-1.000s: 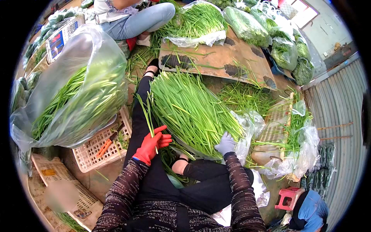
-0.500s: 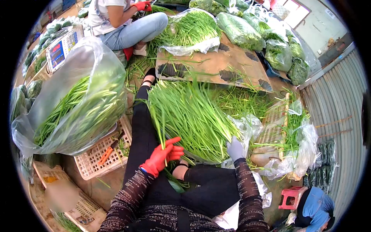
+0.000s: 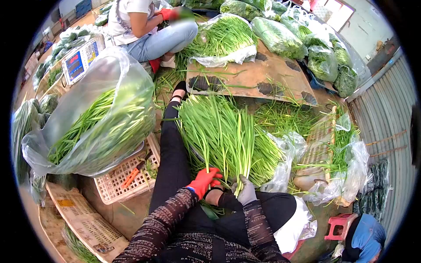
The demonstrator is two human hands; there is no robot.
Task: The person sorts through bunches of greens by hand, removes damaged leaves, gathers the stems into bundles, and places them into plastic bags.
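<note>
A big heap of garlic chives (image 3: 197, 116) lies between my legs, long flat green leaves with paler stems toward me. My left hand (image 3: 204, 182), in a red glove, is closed on a few chive stalks that stand up over the heap's near edge. Just right of it, my right hand (image 3: 246, 192) in a grey glove grips a small bunch of garlic chives (image 3: 244, 151) by the stem ends. The bunch's leaves point away from me over the heap. Under the heap's right side shows crumpled clear plastic (image 3: 287, 151).
On the left, a large clear bag of chives (image 3: 94, 131) rests above a white crate (image 3: 109, 186) holding an orange-handled tool (image 3: 130, 177). A brown board (image 3: 245, 81) lies ahead. Beyond it sits a person with red gloves (image 3: 169, 14). Another person (image 3: 366, 236) is near a red stool (image 3: 338, 227).
My right hand has moved left from the heap's right edge and now holds a small bunch. My left hand has shifted right, close beside it. The view has moved slightly.
</note>
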